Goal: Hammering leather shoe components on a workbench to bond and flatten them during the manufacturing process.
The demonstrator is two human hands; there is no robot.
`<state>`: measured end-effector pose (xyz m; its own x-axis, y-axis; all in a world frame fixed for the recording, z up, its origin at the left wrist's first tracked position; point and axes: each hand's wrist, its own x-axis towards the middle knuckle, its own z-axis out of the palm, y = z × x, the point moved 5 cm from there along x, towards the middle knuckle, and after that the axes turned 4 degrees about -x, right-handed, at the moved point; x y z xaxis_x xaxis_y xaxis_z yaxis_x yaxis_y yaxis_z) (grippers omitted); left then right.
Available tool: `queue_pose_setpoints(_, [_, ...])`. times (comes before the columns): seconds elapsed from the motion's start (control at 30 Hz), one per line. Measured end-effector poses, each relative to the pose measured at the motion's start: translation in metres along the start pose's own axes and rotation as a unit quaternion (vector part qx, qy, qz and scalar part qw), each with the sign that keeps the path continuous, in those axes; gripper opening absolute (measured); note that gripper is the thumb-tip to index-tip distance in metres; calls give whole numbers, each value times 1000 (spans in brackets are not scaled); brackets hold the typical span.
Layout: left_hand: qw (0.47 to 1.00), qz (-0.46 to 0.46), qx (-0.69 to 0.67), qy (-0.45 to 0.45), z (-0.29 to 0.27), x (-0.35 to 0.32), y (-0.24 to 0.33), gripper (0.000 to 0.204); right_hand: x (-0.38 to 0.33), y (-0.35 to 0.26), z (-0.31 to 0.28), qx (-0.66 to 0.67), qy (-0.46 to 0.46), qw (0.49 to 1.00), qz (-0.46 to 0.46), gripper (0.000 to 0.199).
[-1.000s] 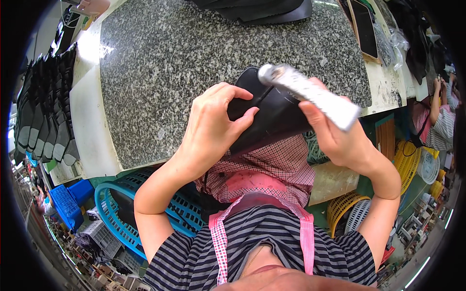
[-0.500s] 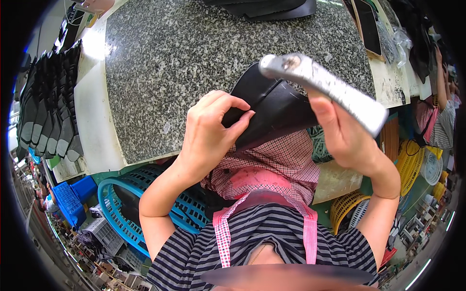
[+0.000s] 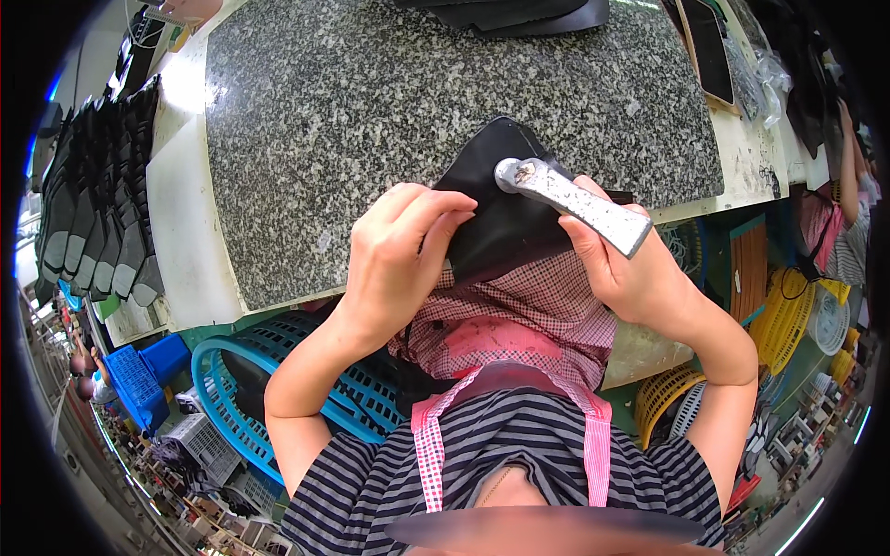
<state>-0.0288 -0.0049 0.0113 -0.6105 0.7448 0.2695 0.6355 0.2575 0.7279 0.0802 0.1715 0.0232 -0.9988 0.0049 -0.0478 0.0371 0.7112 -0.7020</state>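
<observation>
Fingers of the left hand [image 3: 399,255] curl down onto the near edge of a black leather piece [image 3: 505,208], pinching and pinning it where it overhangs the front of the speckled granite desk [image 3: 371,102], so the sheet stays flat and cannot slide. Just beyond that grip, the right hand [image 3: 630,269] is wrapped tight around the handle of a worn metal hammer [image 3: 570,199], its round head resting on the leather's top surface, close to the left fingertips; held short like this, the tool looks set for controlled tapping. Below both grips hangs a pink checked apron [image 3: 519,324]. A blue plastic basket [image 3: 250,389] sits under the left forearm, and dark stacked pieces [image 3: 93,204] lie far off beyond the left grip.
</observation>
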Motion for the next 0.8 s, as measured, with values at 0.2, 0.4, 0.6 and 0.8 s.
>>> queue_pose_setpoints(0.2, [997, -54, -46, 30, -1, -2, -6, 14, -1, 0, 1, 11, 20, 1000, -11, 36])
queue_pose_setpoints(0.4, [1000, 13, 16, 10, -2, -5, 1, 16, 1, 0, 2, 20, 13, 1000, -14, 36])
queue_pose_setpoints(0.6, [998, -48, 25, 19, -6, -4, -1, 25, 1, 0, 4, 6, 33, 999, -41, 34])
queue_pose_setpoints(0.8, [991, -126, -38, 18, -5, -3, -8, 23, 8, -2, -4, 34, 16, 999, -30, 14])
